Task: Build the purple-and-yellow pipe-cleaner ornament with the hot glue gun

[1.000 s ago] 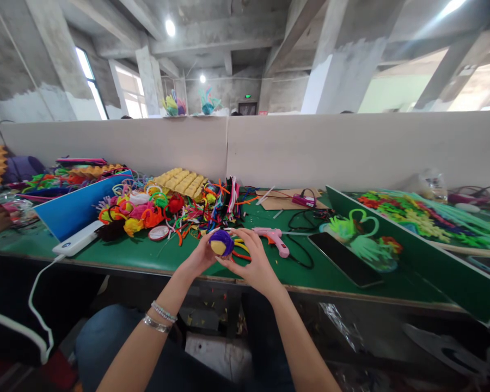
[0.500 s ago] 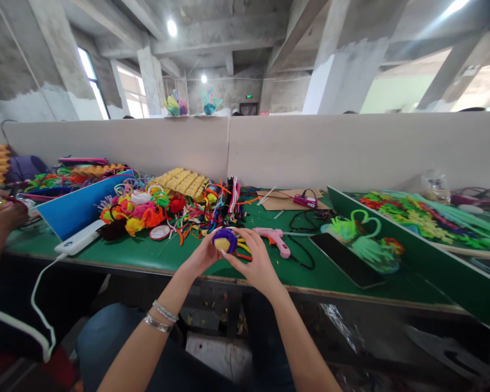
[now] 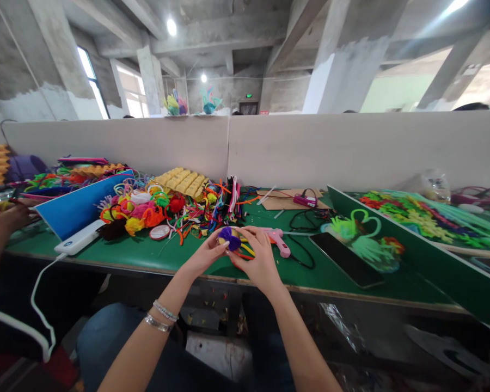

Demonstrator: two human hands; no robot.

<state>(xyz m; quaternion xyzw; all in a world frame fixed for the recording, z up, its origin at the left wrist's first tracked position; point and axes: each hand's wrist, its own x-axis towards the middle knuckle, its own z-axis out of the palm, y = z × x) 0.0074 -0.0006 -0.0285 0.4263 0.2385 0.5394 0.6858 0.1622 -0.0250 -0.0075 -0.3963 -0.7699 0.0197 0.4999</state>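
Between my two hands, just above the green table (image 3: 139,253), is a small round craft piece wrapped in purple pipe cleaner (image 3: 229,238). The fingers and thumb of my left hand (image 3: 209,251) grip it from the left. My right hand (image 3: 260,257) holds its right side with curved fingers. Yellow and red pipe cleaners (image 3: 247,249) show beneath the piece, between the hands; whether they touch it I cannot tell. Right behind my right hand lies a pink glue gun (image 3: 279,239) with a glue stick in its back.
A heap of colourful pipe cleaners (image 3: 147,209) and a yellow egg carton (image 3: 183,181) lie at left, beside a blue divider (image 3: 85,204) and white power strip (image 3: 79,238). At right are a phone (image 3: 347,260) and green pipe-cleaner figure (image 3: 373,247). A co-worker's hand (image 3: 10,218) is far left.
The round piece has been turned in my hands: its yellowish face is now mostly hidden and purple faces me. It sits slightly further right. The co-worker's hand at far left has shifted.
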